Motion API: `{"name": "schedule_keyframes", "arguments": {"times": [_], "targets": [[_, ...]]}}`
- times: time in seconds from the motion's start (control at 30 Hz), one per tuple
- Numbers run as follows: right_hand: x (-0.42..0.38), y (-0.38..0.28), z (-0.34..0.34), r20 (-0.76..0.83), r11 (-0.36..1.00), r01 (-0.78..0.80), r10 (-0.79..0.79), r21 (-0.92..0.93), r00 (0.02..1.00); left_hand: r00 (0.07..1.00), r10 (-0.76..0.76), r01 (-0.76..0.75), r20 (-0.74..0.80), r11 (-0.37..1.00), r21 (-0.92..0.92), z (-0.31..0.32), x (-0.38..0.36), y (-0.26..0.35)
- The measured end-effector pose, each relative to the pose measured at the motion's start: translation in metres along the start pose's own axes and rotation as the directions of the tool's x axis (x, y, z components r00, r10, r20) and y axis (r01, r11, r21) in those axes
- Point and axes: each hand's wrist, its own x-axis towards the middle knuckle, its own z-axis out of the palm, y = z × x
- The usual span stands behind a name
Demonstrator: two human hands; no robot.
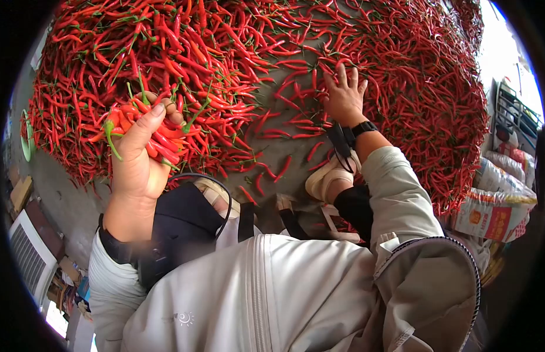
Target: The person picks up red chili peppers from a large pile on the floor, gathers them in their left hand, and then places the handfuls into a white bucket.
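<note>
Pale jacket (219, 299); chillies (425, 100) across grey floor (73, 202); sacks (495, 205).

Red chilli bunch (167, 141) (green-stemmed), in left grip (140, 136), over glossy chilli heap (211, 56).

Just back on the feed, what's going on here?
The person's left hand holds a bunch of slender red chili peppers with green stems. The right hand is spread at the left edge of the right-hand red chili heap; contact is unclear. Another red chili heap lies left, with loose red peppers on the grey floor between.
</note>
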Motion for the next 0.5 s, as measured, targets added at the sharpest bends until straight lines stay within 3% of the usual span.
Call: {"name": "schedule_keyframes", "arguments": {"times": [0.03, 0.1, 0.13, 0.23, 0.3, 0.33, 0.4, 0.43, 0.5], "targets": [[-0.005, -0.001, -0.002, 0.001, 1.0, -0.001, 0.001, -0.003, 1.0, 1.0, -0.013, 0.013, -0.014, 1.0, -0.013, 0.001, -0.001, 0.001], [-0.008, -0.01, -0.005, -0.07, 0.965, 0.264, -0.263, 0.001, 0.962, 0.999, -0.025, 0.024, -0.029, 0.999, -0.028, 0.002, -0.002, 0.002], [-0.008, -0.021, -0.003, -0.209, 0.934, 0.356, -0.342, 0.031, 0.916, 1.0, -0.02, 0.019, -0.024, 0.999, -0.027, 0.003, -0.002, 0.002], [-0.012, -0.062, 0.008, -0.239, 0.843, 0.506, -0.461, 0.183, 0.855, 1.0, -0.016, 0.015, -0.019, 1.0, -0.022, 0.004, -0.003, 0.002], [-0.015, -0.085, 0.023, -0.039, 0.831, 0.465, -0.477, 0.305, 0.878, 1.0, -0.021, 0.021, -0.016, 1.0, -0.014, 0.005, -0.003, 0.002], [-0.017, -0.085, 0.024, -0.038, 0.832, 0.461, -0.474, 0.308, 0.88, 1.0, -0.016, 0.016, -0.013, 1.0, -0.016, 0.006, -0.003, 0.002], [-0.02, -0.082, 0.026, 0.071, 0.881, 0.431, -0.451, 0.197, 0.89, 1.0, -0.012, 0.012, -0.007, 1.0, -0.015, 0.005, -0.001, 0.002], [-0.024, -0.07, 0.024, 0.023, 0.894, 0.389, -0.404, 0.222, 0.915, 1.0, -0.009, 0.009, 0.0, 1.0, -0.018, 0.004, -0.001, 0.002], [-0.025, -0.037, 0.02, 0.099, 0.907, 0.41, -0.419, 0.099, 0.903, 1.0, -0.009, 0.009, 0.01, 1.0, -0.023, 0.004, -0.001, 0.001]]}}
